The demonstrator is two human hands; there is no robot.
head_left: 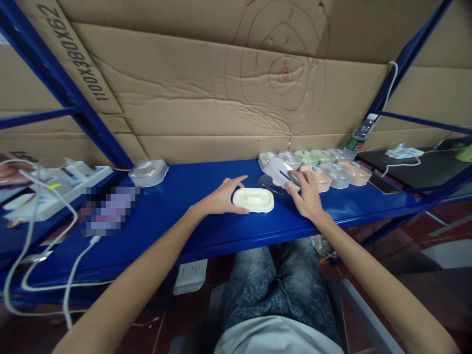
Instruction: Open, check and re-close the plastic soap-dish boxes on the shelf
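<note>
On the blue shelf before me lies a cream oval dish (pixel 254 199) with a raised rim and a long ridge in its middle. My left hand (pixel 223 196) curls around its left end, thumb at the front edge and index finger stretched past the back. My right hand (pixel 306 194) grips a pale oval shell (pixel 276 169) by its right end, holding it tilted. A short dark blue strip shows on that shell beside my fingers; I cannot tell what it is. Partly beneath it rests a clear, dark-looking plastic cover (pixel 272 186).
Several lidded oval boxes (pixel 341 174) in grey, green and peach stand at back right, near a water bottle (pixel 357 137) and a phone (pixel 383 183). One more box (pixel 148 172) sits at back left. White cables (pixel 75 270) trail at left. Cardboard (pixel 184 98) closes the back.
</note>
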